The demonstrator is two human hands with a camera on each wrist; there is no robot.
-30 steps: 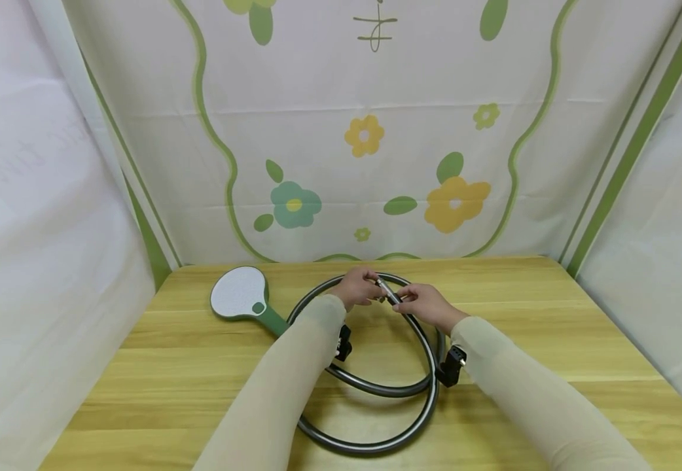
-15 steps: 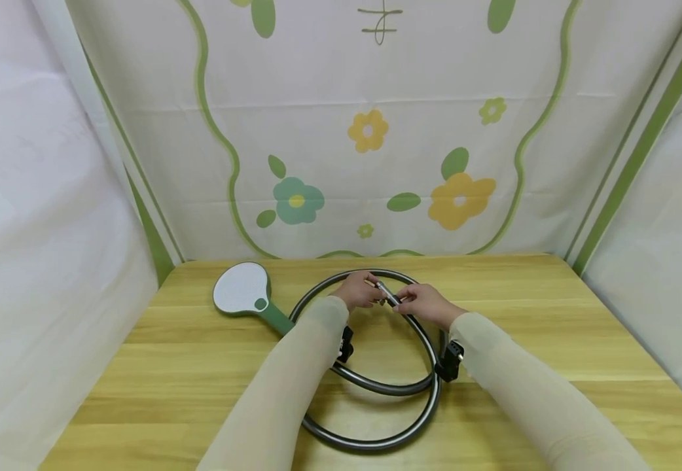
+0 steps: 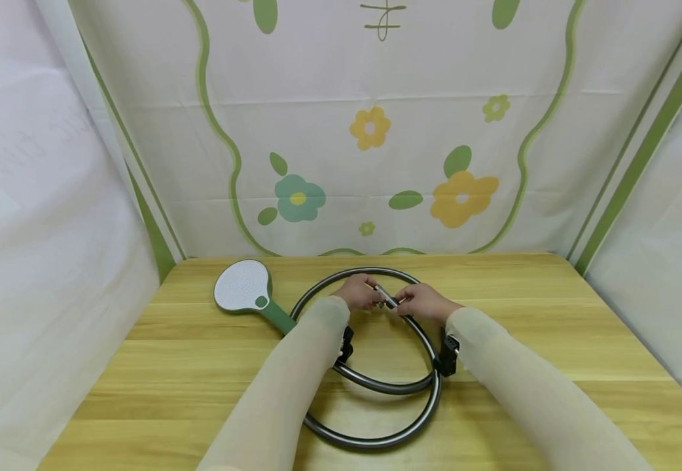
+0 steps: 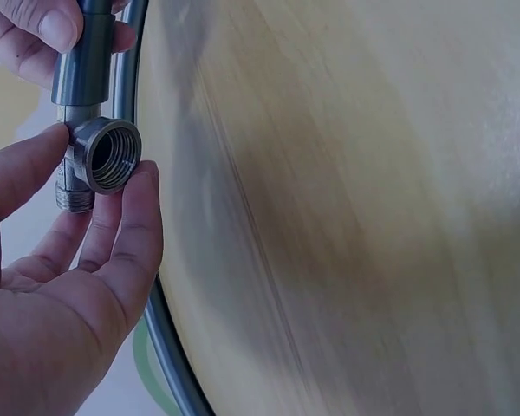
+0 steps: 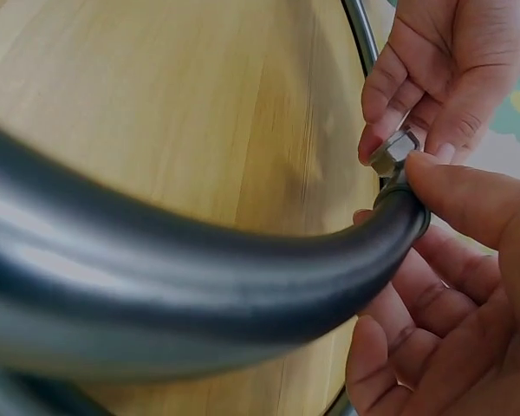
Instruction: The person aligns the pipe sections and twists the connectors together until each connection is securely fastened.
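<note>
My left hand (image 3: 358, 292) pinches a small metal T-shaped pipe fitting (image 4: 107, 156) with thumb and fingertips. The fitting has a wide threaded socket at the side and a threaded lower end. In my right hand (image 3: 426, 302) is the end of a dark grey shower hose (image 3: 370, 443); the end's smooth collar (image 4: 82, 69) meets the upper end of the fitting. From the right wrist view, the thumb and fingers grip the hose near a faceted metal part (image 5: 396, 152) of the fitting. How far the two are joined is hidden.
A green hand shower (image 3: 241, 286) with a white face lies at the left, its handle partly behind my left sleeve. The hose loops across the wooden table (image 3: 529, 353) under my forearms. Flowered cloth (image 3: 341, 150) hangs behind and at both sides.
The head view has shifted slightly, so the backdrop sits a little higher. Both hands keep their grips on the fitting and the hose end, with only small movement.
</note>
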